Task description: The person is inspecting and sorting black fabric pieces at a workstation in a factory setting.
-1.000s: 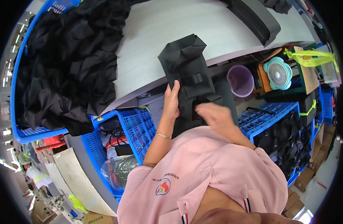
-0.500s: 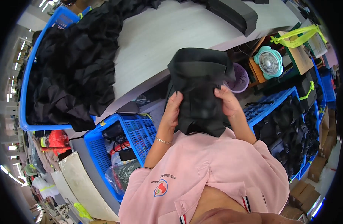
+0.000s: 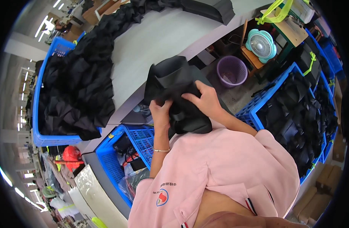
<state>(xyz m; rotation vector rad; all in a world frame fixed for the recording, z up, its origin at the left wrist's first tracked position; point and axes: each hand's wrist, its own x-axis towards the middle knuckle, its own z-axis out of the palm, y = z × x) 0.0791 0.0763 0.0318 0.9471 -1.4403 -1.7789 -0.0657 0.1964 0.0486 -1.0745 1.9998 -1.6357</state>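
Observation:
A black fabric piece [image 3: 170, 72] hangs between my two hands, curled open at its far end and bunched toward my chest. My left hand [image 3: 160, 113] grips its left side, thumb on top. From the right, my right hand [image 3: 206, 99] pinches the same piece with thumb and fingers, close to the left one. The fingertips beneath the fabric are hidden. Just beyond the piece lies the edge of the pale worktable [image 3: 144, 45]. A big heap of black fabric pieces [image 3: 75, 83] fills the left of the table and a blue crate.
A blue crate of mixed items [image 3: 113, 152] stands left of me. On the right is another blue crate [image 3: 254, 116] full of black pieces. Ahead right are a purple bin [image 3: 232, 72] and a teal fan [image 3: 261, 45] on a wooden stool. A black stack [image 3: 212, 9] lies on the table.
Both hands have moved left with the black piece and come closer together. The piece has folded and bunched. My view has shifted, bringing the purple bin fully into sight.

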